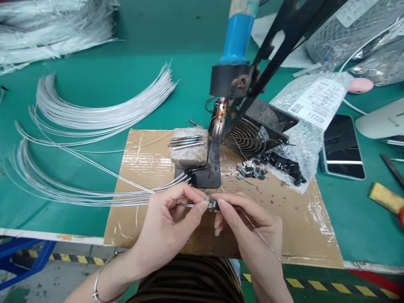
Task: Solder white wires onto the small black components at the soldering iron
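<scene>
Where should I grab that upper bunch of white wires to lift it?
Probably from above, around the middle of its curve. The bunch of white wires lies on the green table with nothing covering that part; its right-hand tips spread apart, so strands there might slip.

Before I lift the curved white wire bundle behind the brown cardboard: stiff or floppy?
Likely springy: the curved white wire bundle holds a smooth arc. Its right-hand tips fan out, so strands may splay. No tie shows, so some might slip free.

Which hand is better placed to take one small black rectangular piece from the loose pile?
Probably the right hand, nearer the small black rectangular pieces; the left hand is farther off, beside the thin white wires.
</scene>
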Available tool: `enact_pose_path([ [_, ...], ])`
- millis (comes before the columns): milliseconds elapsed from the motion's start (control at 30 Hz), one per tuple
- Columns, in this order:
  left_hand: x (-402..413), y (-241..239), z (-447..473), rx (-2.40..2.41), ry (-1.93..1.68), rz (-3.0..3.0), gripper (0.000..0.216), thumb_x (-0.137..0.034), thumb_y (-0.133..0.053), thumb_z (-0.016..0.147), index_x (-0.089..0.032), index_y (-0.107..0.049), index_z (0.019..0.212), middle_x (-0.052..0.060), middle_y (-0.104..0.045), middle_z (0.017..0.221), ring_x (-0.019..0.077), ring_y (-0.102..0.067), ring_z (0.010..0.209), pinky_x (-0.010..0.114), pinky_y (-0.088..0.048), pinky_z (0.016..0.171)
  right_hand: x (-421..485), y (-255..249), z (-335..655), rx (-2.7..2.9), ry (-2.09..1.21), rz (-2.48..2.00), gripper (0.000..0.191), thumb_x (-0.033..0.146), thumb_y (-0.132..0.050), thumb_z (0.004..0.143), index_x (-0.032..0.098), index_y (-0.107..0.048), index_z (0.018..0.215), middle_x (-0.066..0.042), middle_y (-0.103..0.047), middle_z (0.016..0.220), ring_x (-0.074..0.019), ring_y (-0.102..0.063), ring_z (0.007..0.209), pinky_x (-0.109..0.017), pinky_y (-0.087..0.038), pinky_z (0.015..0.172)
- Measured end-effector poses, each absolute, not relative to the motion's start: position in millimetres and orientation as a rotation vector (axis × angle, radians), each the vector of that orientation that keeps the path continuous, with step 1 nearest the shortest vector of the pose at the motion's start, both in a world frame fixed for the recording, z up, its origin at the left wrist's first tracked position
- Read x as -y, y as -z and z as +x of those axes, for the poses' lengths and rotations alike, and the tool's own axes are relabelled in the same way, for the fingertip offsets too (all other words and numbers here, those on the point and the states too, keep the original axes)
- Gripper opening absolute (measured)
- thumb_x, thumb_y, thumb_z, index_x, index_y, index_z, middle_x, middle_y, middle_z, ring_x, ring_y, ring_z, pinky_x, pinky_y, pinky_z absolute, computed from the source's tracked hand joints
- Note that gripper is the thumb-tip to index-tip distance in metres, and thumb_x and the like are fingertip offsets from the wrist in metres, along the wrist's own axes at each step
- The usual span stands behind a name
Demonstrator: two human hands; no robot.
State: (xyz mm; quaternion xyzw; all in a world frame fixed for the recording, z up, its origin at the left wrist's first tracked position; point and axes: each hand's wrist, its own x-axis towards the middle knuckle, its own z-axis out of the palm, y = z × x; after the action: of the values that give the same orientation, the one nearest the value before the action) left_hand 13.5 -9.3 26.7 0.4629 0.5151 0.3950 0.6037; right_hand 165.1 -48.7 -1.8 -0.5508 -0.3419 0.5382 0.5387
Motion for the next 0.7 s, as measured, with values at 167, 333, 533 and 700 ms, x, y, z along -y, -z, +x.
enact_pose_path([
  [167,8.6,-28.2,14.3,-1.183,-0.924,1.051,0.015,-0.008,-0.073,0.083,-0.017,-0.074,0.072,0.004,-0.078,0.077,0.0117,-0.070,0.071,0.018,-0.056,0.066,49.1,1.3,165.6,0.864,-1.272,-1.312,0.017,0.021,-0.077,0.095,0.032,-0.088,0.101,0.001,-0.070,0.072,-0.0107,-0.064,0.055,-0.021,-0.056,0.049],
  [333,9.3,-27.3,13.3,-1.176,-0.928,1.066,0.016,-0.008,-0.073,0.084,-0.017,-0.074,0.071,0.004,-0.076,0.077,0.0121,-0.069,0.071,0.018,-0.056,0.066,48.1,1.6,166.2,0.910,-1.254,-1.301,0.021,0.019,-0.076,0.095,0.034,-0.088,0.103,0.001,-0.071,0.074,-0.0098,-0.064,0.055,-0.020,-0.056,0.049],
  [533,8.3,-25.8,13.9,-1.174,-0.915,1.073,0.016,-0.007,-0.073,0.084,-0.017,-0.073,0.071,0.005,-0.076,0.078,0.0135,-0.070,0.073,0.020,-0.057,0.067,47.4,3.6,168.3,0.958,-1.245,-1.284,0.026,0.015,-0.075,0.096,0.036,-0.088,0.105,0.002,-0.071,0.076,-0.0078,-0.065,0.057,-0.017,-0.057,0.051],
  [700,10.9,-23.5,14.0,-1.173,-0.938,1.045,0.017,-0.008,-0.074,0.085,-0.017,-0.073,0.071,0.003,-0.076,0.079,0.0122,-0.070,0.073,0.018,-0.056,0.068,46.6,7.3,170.7,1.015,-1.197,-1.244,0.029,0.012,-0.073,0.096,0.034,-0.087,0.106,0.002,-0.072,0.077,-0.0074,-0.065,0.055,-0.016,-0.056,0.050],
])
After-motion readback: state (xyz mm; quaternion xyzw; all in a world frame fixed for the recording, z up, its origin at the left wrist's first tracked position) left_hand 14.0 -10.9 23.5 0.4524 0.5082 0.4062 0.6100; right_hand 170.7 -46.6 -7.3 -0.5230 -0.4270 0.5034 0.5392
